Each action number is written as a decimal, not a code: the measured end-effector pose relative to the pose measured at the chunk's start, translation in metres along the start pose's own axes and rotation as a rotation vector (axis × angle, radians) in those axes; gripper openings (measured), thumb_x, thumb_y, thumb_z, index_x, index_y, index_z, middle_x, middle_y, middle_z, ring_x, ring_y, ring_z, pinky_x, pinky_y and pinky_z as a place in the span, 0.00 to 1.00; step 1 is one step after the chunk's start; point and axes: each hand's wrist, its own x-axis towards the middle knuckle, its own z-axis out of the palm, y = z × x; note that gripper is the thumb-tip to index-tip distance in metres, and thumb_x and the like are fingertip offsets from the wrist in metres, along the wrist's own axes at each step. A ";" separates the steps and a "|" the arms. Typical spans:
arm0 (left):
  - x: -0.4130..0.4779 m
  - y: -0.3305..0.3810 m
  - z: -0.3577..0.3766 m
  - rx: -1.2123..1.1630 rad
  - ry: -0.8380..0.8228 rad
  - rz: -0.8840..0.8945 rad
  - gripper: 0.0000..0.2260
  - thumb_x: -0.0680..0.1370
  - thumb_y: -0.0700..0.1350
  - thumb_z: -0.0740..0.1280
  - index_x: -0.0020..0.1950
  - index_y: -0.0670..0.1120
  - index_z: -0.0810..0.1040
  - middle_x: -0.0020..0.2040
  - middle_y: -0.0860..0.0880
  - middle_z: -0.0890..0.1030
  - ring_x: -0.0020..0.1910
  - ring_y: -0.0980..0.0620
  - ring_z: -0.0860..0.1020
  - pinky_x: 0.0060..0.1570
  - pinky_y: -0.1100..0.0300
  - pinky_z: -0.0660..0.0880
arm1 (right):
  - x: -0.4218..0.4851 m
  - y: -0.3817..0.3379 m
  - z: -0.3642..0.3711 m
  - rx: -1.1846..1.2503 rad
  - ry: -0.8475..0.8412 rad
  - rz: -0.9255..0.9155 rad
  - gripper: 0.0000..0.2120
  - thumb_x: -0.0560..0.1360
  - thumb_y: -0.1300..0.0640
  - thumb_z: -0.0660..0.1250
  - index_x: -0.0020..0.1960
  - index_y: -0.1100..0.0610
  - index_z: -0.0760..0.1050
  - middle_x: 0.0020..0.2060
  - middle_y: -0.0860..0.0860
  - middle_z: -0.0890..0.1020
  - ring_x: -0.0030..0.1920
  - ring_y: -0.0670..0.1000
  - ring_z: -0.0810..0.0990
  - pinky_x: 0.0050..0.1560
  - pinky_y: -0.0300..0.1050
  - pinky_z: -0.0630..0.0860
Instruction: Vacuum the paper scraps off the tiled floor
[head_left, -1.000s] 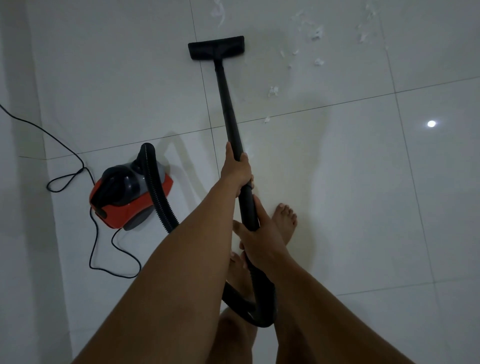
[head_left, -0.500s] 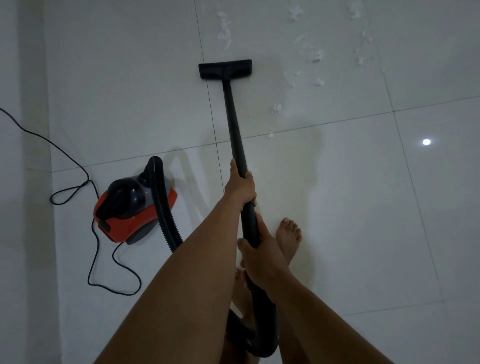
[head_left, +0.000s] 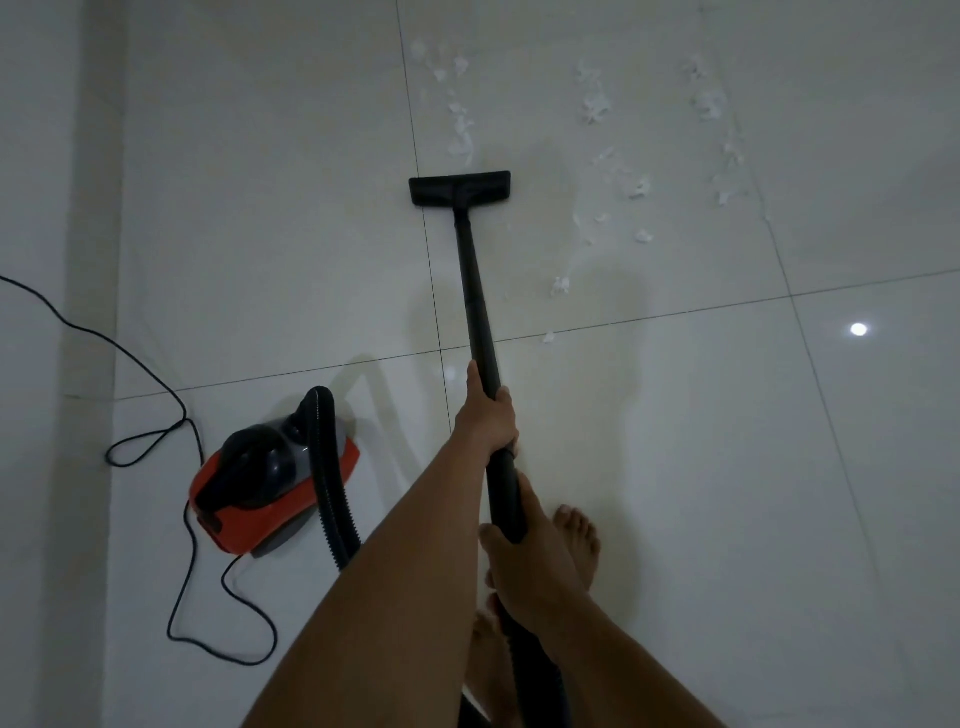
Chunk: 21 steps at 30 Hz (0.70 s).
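Paper scraps (head_left: 595, 104) lie scattered on the white tiled floor (head_left: 260, 208) in the upper middle and upper right of the head view, in roughly three loose trails: one (head_left: 460, 124) just above the nozzle, one down the middle ending in single bits (head_left: 560, 285) near a grout line, one (head_left: 719, 150) further right. Black floor nozzle (head_left: 460, 188) sits flat on the tile, its front edge just below the nearest scraps of the left trail, whether touching them cannot be told. Black wand (head_left: 477, 291) runs from nozzle back toward the person. Left hand (head_left: 487, 415) is wrapped around the wand further up, thumb laid along the tube, fingers closed over it. Right hand (head_left: 530, 566) grips the thicker handle section (head_left: 506, 499) lower down, fingers curled around it. Both forearms bare. Two bare feet on the floor, one (head_left: 579, 540) just right of the handle, the other (head_left: 485, 654) mostly hidden behind the arms. Ribbed black hose (head_left: 330, 467) arcs from the red and black canister vacuum (head_left: 270, 483), which sits on the floor to the left, well apart from the scraps. Black power cord (head_left: 156, 441) loops on the floor left of the canister and runs off the left edge. Small bright light reflection (head_left: 858, 329) on the tile at right. Room dim.
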 end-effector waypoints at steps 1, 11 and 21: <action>0.002 0.006 -0.001 0.005 0.000 -0.003 0.31 0.87 0.50 0.55 0.82 0.63 0.38 0.46 0.40 0.79 0.30 0.49 0.78 0.37 0.53 0.81 | 0.002 -0.005 -0.005 -0.009 0.011 -0.001 0.31 0.84 0.57 0.60 0.82 0.42 0.52 0.39 0.47 0.78 0.29 0.39 0.73 0.21 0.24 0.65; 0.023 0.053 -0.004 0.005 -0.005 -0.019 0.30 0.87 0.50 0.54 0.82 0.64 0.38 0.42 0.41 0.78 0.29 0.49 0.77 0.46 0.47 0.84 | 0.029 -0.047 -0.038 -0.038 0.019 -0.005 0.31 0.84 0.57 0.60 0.82 0.43 0.52 0.35 0.45 0.76 0.20 0.34 0.73 0.23 0.25 0.67; 0.013 0.080 -0.007 -0.032 -0.008 -0.040 0.30 0.87 0.50 0.55 0.82 0.63 0.39 0.40 0.42 0.78 0.31 0.49 0.77 0.46 0.48 0.83 | 0.031 -0.060 -0.052 0.002 -0.039 0.001 0.31 0.84 0.58 0.61 0.81 0.41 0.54 0.45 0.51 0.83 0.33 0.43 0.79 0.33 0.34 0.79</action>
